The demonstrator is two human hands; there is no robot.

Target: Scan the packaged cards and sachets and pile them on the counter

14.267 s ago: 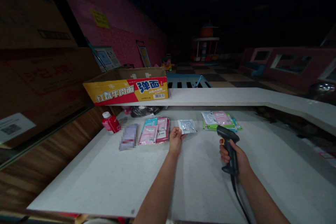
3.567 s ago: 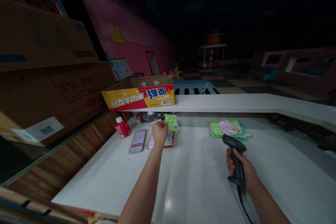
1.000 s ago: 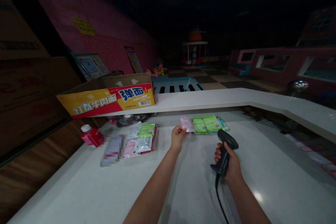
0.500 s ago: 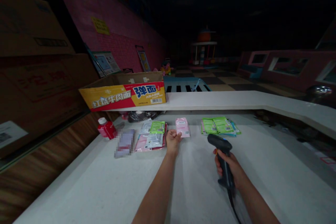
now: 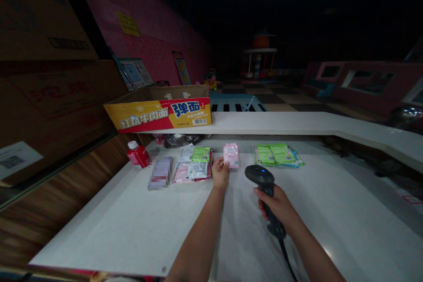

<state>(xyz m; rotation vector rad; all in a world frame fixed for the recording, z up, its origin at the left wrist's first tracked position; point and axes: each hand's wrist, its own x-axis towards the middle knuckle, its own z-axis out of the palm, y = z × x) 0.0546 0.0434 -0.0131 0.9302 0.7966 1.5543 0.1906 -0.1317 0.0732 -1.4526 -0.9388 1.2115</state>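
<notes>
Between the thumb and fingers of my left hand (image 5: 220,173) is the lower left edge of a small pink packet (image 5: 231,155), its printed face with a barcode turned towards me. My right hand (image 5: 276,205) grips the handle of a black corded barcode scanner (image 5: 261,174). The scanner's head is just below and right of the pink packet, with a small blue light on top. To the left of my left hand lies a pile of pink, white and green packets (image 5: 193,169). Several green packets (image 5: 276,154) lie beyond the scanner to the right.
A red bottle with a white cap (image 5: 139,157) and a blurred-out flat item (image 5: 160,173) are at the left of the white counter (image 5: 115,224). A yellow and red carton (image 5: 158,112) sits on the raised ledge (image 5: 274,123). Large cardboard boxes (image 5: 59,110) are stacked at left.
The scanner in my right hand has moved left, closer to the pink packet. My left hand still holds the packet. The whole view has shifted slightly.
</notes>
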